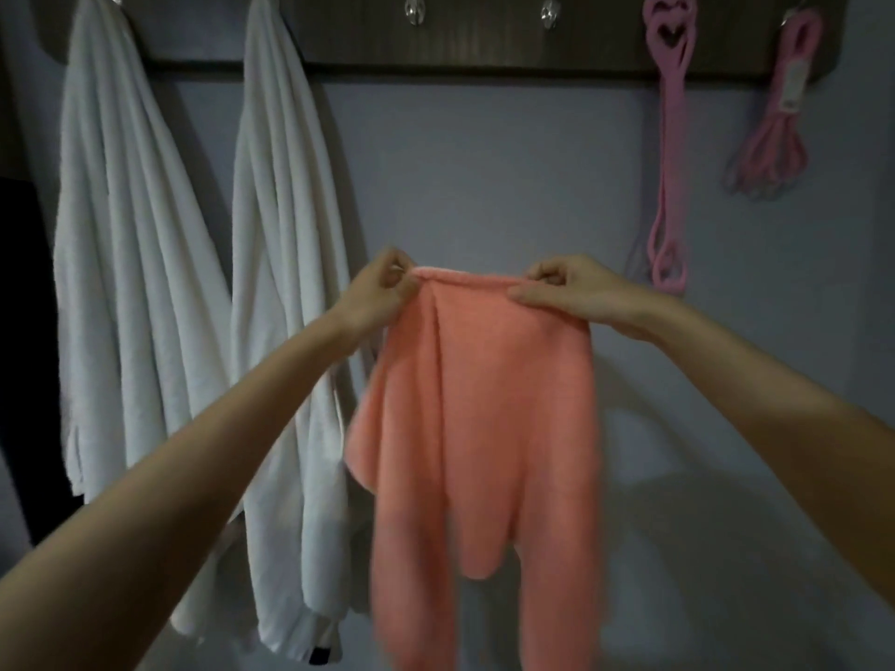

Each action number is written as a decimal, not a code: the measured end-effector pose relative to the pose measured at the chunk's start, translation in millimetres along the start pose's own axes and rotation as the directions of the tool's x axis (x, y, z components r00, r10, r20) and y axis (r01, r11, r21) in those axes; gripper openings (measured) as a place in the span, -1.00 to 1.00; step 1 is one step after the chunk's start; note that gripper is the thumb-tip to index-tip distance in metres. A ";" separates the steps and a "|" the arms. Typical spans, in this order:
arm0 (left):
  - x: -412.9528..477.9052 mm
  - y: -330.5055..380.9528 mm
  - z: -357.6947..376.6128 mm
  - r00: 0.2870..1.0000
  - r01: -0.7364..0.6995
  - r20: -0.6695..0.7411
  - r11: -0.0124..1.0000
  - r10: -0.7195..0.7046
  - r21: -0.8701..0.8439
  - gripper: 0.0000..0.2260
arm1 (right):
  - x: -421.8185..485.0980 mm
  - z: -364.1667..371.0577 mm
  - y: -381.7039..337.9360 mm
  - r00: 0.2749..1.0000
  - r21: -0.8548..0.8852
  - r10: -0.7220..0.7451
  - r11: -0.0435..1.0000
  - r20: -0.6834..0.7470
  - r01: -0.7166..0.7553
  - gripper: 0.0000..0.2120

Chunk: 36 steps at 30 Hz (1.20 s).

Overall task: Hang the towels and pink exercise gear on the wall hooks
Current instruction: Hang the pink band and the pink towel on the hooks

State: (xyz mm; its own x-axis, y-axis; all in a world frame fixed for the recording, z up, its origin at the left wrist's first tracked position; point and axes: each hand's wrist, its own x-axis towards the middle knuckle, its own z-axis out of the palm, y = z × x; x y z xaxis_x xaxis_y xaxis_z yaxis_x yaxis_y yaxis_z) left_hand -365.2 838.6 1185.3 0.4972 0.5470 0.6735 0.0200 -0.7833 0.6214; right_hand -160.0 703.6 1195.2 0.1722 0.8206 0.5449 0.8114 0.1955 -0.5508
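left hand point(382, 288) pinches the top edge of the peach towel point(484, 404) | right hand point(566, 290) pinches that edge too, a little way off | towel hangs down between both hands, below the two bare hooks point(415, 12) | two white towels point(131, 263) hang on the left | pink bands point(671, 152) hang on the right

A dark wooden board point(348, 36) runs along the pale grey wall point(484, 176).
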 end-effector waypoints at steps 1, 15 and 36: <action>3.4 1.3 -9.5 0.998 -0.016 -0.054 0.998 0.019 0.055 -0.81 | -0.3 2.0 -2.8 1.000 0.002 0.011 1.000 -0.001 -0.011 -0.86; -14.2 1.5 -63.2 0.920 0.151 0.339 0.976 -0.197 0.157 -0.76 | 43.0 37.0 -61.8 0.968 0.131 -0.099 0.983 -0.229 0.131 -0.87; 114.5 8.4 -48.1 0.974 -0.070 -0.221 0.996 0.055 -0.063 -0.79 | 140.7 15.5 -33.0 0.967 0.027 -0.201 0.978 -0.157 0.208 -0.92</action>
State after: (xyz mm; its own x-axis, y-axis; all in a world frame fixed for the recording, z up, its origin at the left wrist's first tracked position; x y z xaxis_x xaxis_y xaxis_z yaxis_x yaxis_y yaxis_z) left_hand -349.8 908.9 1286.9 0.2939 0.5549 0.7783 -0.0700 -0.7996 0.5965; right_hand -171.2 820.9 1280.3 0.0911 0.6694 0.7373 0.8143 0.3761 -0.4421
